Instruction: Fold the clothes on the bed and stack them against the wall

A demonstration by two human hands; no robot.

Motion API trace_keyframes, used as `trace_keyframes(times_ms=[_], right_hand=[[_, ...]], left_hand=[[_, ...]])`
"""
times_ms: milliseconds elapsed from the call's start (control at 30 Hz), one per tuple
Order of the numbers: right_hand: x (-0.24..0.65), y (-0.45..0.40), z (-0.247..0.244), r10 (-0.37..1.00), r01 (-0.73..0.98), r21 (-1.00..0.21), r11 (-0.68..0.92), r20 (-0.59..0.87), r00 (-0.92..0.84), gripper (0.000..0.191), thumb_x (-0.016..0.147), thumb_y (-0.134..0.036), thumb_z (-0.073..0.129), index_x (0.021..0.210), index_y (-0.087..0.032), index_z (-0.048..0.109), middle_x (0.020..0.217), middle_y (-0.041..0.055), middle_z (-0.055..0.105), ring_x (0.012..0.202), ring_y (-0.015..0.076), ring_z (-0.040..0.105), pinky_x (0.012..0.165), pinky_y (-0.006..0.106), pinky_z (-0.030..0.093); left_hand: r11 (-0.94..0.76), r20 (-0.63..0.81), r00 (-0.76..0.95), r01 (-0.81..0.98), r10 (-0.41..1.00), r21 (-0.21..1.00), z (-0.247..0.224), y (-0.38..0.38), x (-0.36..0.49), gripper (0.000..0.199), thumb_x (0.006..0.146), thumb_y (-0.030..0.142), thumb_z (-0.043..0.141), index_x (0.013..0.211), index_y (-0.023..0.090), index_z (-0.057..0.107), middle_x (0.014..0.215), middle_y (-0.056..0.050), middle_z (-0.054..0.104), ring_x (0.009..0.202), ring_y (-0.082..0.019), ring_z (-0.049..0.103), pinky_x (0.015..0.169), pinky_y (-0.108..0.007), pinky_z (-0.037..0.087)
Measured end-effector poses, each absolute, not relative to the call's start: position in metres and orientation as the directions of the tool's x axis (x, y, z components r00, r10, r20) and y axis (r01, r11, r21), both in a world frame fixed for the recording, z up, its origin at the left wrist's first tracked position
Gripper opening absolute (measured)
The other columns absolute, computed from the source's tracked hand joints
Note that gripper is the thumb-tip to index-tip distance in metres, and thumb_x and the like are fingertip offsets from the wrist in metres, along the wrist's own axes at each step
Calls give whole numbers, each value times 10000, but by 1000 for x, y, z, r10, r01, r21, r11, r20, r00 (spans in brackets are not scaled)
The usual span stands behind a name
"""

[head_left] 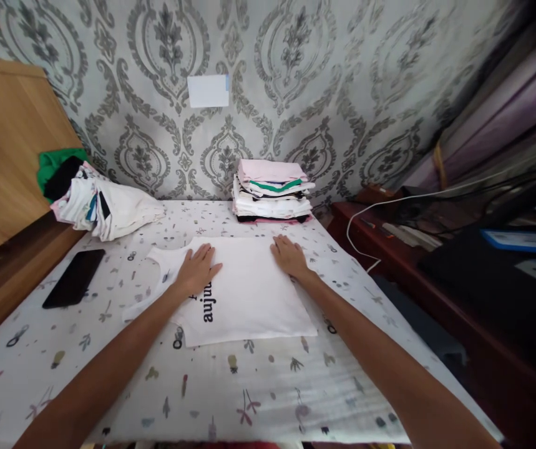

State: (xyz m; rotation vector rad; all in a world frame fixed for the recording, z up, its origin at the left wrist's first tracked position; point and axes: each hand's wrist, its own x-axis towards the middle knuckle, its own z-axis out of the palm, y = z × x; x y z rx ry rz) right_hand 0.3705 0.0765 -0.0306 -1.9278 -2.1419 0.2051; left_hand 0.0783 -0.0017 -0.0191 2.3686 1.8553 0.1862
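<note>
A white sleeveless top [253, 293] with black lettering lies spread flat on a patterned sheet [211, 386], its neck and straps toward the left and its hem toward the right. My left hand [197, 268] rests palm down on the chest part, fingers spread, covering some of the lettering. Near the far corner of the hem, my right hand [290, 255] lies flat with its fingers stretched out on the cloth. Neither hand grips anything.
A neat stack of folded clothes [272, 190] stands by the wall. At the far left is a loose heap of clothes [108, 202], with a black phone [73, 278] nearer me. A dark red desk [389, 249] with a white cable [350, 227] borders the right side.
</note>
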Motion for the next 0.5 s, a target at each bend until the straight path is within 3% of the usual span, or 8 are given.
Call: trace_keyframes(times_ms=[167, 367, 433, 500], right_hand=[[365, 90, -28, 990, 944, -312, 107, 116, -73, 420, 964, -410, 460, 1305, -189, 567, 1437, 128, 553, 1349, 265, 472, 1140, 481, 295], [364, 94, -19, 987, 931, -355, 84, 161, -28, 372, 939, -296, 472, 1268, -152, 572, 1325, 154, 622, 1252, 296, 540, 1060, 449, 384], [365, 90, -14, 987, 927, -369, 64, 159, -5, 409, 921, -236, 471, 1303, -111, 546, 1303, 194, 624, 1219, 324, 556, 1028, 463, 410], [359, 81, -7, 982, 917, -394, 62, 187, 14, 436, 904, -177, 453, 1320, -69, 532, 1297, 242, 604, 1220, 358, 543, 1014, 492, 415]], left_hand=[[-247, 15, 248, 953, 969, 174, -17, -2, 79, 612, 1016, 481, 257, 1524, 153, 353, 1644, -128, 262, 1533, -263, 187, 1222, -507, 170], [-161, -18, 169, 964, 985, 212, -13, -2, 66, 637, 999, 503, 303, 1524, 144, 342, 1652, -138, 227, 1537, -288, 163, 1218, -553, 145], [-99, -13, 106, 960, 994, 261, -8, 1, 50, 636, 972, 504, 388, 1489, 134, 399, 1632, -171, 272, 1517, -335, 215, 1199, -576, 179], [-57, -7, 62, 951, 998, 305, 1, 5, 25, 576, 949, 452, 454, 1425, 128, 480, 1579, -192, 381, 1462, -350, 338, 1173, -528, 268]])
